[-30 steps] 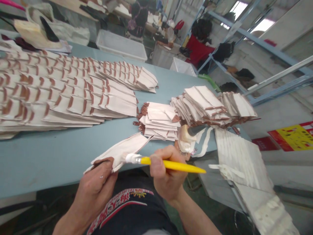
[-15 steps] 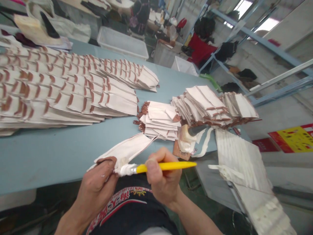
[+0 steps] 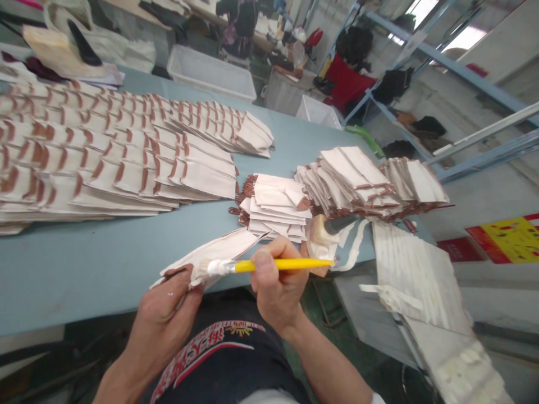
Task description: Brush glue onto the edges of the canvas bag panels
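My left hand pinches the near end of a white fabric piece with brown edging, which lies slanted along the table's front edge. In my right hand is a yellow-handled brush, held level. Its bristles, coated in white paste, touch the piece just beside my left fingers. Behind the piece rises a small stack of similar white and brown pieces. To the right of that stack stands a cream-coloured container with a dark handle-like part sticking out.
Long overlapping rows of white pieces cover the table's left side. More stacks lie at the right. A white plastic bin stands beyond the far edge. A board with white strips slopes down at the right, near a blue metal shelf.
The brush has moved up and slightly left, its bristles now further over the piece. My right hand has risen with it. My left hand keeps its pinch nearly in place.
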`<control>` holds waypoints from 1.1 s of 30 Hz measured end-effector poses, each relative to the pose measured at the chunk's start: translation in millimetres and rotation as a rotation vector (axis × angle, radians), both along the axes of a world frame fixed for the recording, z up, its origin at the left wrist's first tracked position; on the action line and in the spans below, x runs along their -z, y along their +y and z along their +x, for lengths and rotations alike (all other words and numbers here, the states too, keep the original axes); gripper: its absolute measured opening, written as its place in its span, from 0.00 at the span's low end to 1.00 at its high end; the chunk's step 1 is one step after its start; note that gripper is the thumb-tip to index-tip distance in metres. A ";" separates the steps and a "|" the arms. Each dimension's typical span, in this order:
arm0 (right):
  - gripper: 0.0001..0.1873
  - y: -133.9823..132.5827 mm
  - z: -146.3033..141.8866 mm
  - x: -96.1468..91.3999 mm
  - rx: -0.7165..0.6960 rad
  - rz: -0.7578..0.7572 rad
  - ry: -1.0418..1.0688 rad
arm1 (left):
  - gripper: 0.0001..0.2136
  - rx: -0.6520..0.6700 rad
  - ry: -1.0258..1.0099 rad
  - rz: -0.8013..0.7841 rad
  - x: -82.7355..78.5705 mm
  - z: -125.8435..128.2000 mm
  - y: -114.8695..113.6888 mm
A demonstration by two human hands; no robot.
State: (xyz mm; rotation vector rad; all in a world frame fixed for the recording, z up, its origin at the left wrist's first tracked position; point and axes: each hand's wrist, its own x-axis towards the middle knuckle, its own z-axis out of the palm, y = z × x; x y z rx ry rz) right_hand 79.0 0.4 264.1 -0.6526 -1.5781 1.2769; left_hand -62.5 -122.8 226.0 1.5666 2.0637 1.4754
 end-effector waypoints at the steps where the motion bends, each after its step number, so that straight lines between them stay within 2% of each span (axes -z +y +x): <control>1: 0.15 0.8 -1.6 -0.3 -0.001 -0.008 0.004 | 0.12 -0.008 -0.022 -0.021 -3.8 -0.7 2.1; 6: 0.15 3.8 -8.2 -6.6 -0.247 -0.081 0.018 | 0.13 0.035 -0.142 -0.087 -18.2 -7.3 10.9; 11: 0.20 28.0 -10.5 -9.5 -0.054 -0.091 0.045 | 0.15 -0.056 -0.369 -0.271 -18.4 -19.2 14.2; 13: 0.20 37.3 -7.4 -10.5 -0.069 -0.097 0.081 | 0.17 -0.019 -0.515 -0.315 -19.5 -24.7 14.6; 15: 0.20 41.4 -2.5 -10.7 -0.165 -0.083 0.095 | 0.16 0.044 -0.675 -0.328 -21.9 -28.8 14.5; 20: 0.16 43.0 1.9 -1.8 -0.414 0.045 0.044 | 0.12 0.167 -0.933 -0.285 -24.5 -29.2 10.2; 22: 0.14 45.1 -0.4 3.1 -0.397 0.124 0.042 | 0.13 0.189 -0.985 -0.263 -20.9 -27.5 7.0; 26: 0.12 45.0 -1.4 4.7 -0.214 0.256 0.077 | 0.15 0.179 -1.123 -0.243 -12.3 -25.1 1.9; 27: 0.13 43.9 -0.9 2.8 -0.224 0.268 0.062 | 0.15 0.174 -1.155 -0.244 -11.3 -24.6 1.3; 29: 0.12 42.6 -0.5 -2.5 -0.332 0.311 -0.001 | 0.14 0.171 -1.202 -0.250 -11.3 -23.6 0.9; 31: 0.11 43.9 -1.9 -8.1 -0.426 0.407 -0.049 | 0.15 0.175 -1.235 -0.255 -13.2 -22.3 1.2; 33: 0.09 47.3 -4.2 -12.3 -0.380 0.485 -0.057 | 0.16 0.181 -1.280 -0.241 -16.1 -20.9 1.6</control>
